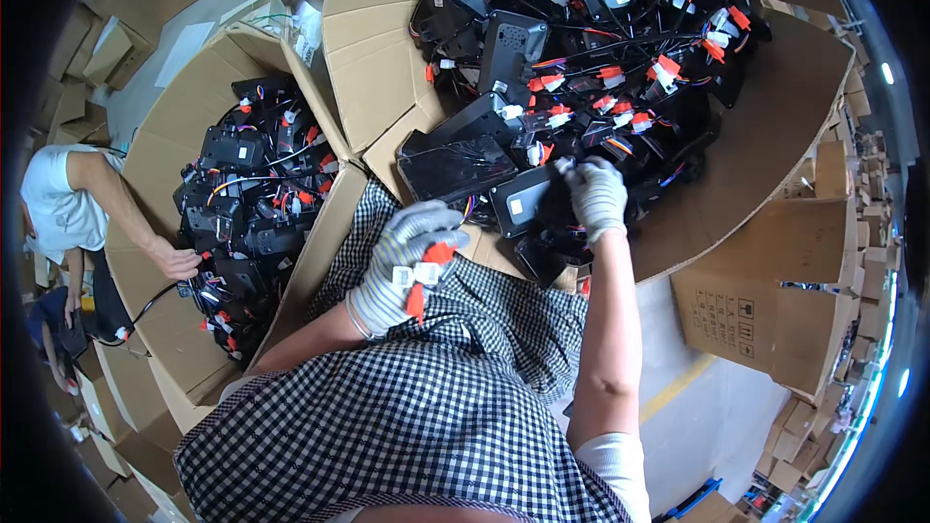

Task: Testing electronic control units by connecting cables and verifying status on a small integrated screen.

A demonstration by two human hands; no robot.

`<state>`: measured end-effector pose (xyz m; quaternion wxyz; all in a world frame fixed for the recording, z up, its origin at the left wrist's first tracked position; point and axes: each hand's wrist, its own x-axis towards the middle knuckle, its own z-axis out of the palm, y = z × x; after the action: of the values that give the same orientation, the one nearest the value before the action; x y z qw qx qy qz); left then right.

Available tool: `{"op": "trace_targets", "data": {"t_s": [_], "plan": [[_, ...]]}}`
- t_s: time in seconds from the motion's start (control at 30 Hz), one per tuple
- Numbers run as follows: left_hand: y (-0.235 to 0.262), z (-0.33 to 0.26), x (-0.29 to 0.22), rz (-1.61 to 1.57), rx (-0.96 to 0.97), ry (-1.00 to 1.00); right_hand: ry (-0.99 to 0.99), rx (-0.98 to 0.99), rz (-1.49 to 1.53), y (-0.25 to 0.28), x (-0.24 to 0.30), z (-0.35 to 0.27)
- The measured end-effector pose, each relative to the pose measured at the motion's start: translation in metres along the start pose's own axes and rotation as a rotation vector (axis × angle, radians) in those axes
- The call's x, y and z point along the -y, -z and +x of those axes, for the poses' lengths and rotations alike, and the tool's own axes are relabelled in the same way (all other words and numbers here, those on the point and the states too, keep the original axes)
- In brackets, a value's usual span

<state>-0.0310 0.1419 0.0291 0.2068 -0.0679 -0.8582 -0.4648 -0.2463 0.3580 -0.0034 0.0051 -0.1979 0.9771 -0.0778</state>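
Connector plugs (424, 271) — a small bunch, orange-red and white plastic, on short wires; held in the left hand (405, 266), just above the checked shirt (407, 416). Left hand: knit work glove, grey-white, fingers curled shut around the plugs, which poke out between thumb and fingers.

Right hand (594, 196): same kind of glove, fingers pinched on a white plug and wiring at the near edge of the pile, beside a flat black module (523, 199) with a pale label.

Large cardboard box (765, 145), straight ahead, flaps splayed open: holds a heap of black plastic modules (513, 39) tangled with black, red and blue wires, each lead ending in orange and white plugs. One long flat black unit (455, 167) lies at the near left of the heap.

Second cardboard box (160, 155), to the left, also open: a similar heap of black modules (254, 208) with orange-tipped leads.

Co-worker's hand (176, 260), bare, rests at the near edge of the second box's contents; white sleeve (53, 196) at the far left.

Smaller cardboard boxes (765, 315) — stacked along the right and left edges of the view, on a grey floor (717, 426) with a yellow line.
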Motion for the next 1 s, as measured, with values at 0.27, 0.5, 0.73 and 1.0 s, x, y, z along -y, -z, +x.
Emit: {"op": "trace_targets", "data": {"t_s": [0.27, 0.5, 0.73, 1.0], "plan": [[-0.041, -0.028, 0.022, -1.126, 0.023, 0.583, 0.197, -0.133, 0.557, 0.022, 0.007, -0.079], [-0.044, -0.004, 0.016, -0.654, 0.285, 0.549, 0.45, -0.175, 0.549, 0.064, 0.064, -0.132], [-0.019, 0.03, 0.009, -1.444, 0.216, 0.122, 0.536, -0.091, 0.682, 0.067, 0.095, -0.132], [0.012, -0.009, -0.002, -1.34, 0.194, 0.907, -0.218, 0.386, 1.411, 0.089, 0.077, -0.138]]}}
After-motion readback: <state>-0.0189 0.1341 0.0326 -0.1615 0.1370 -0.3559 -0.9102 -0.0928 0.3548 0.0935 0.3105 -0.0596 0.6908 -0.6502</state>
